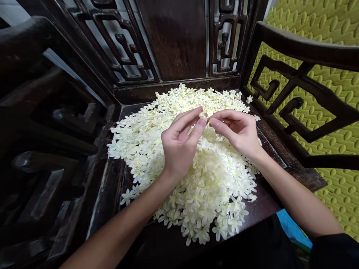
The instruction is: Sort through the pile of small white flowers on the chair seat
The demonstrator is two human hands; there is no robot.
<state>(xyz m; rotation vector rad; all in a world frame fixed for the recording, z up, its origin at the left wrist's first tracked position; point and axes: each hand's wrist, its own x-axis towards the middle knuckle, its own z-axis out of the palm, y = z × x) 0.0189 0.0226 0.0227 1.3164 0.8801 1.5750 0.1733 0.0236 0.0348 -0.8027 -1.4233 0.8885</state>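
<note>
My left hand (181,140) is raised over the pile, its thumb and fingers pinched on a small pale flower (203,115). Right beside it, my right hand (239,130) has thumb and fingertips pressed together; whatever they grip is too small to make out. The fingertips of both hands nearly meet at the flower. Beneath them spreads a large heap of white-yellow artificial-looking flowers (151,144), loose and many-petalled, covering much of a dark wooden chair seat (263,196).
A carved chair back (179,41) rises behind the heap. An openwork armrest (303,86) stands on the right, and dark carved wood (50,127) on the left. Beyond the right armrest is a yellow-green textured cover (340,179). A blue item (293,226) shows at lower right.
</note>
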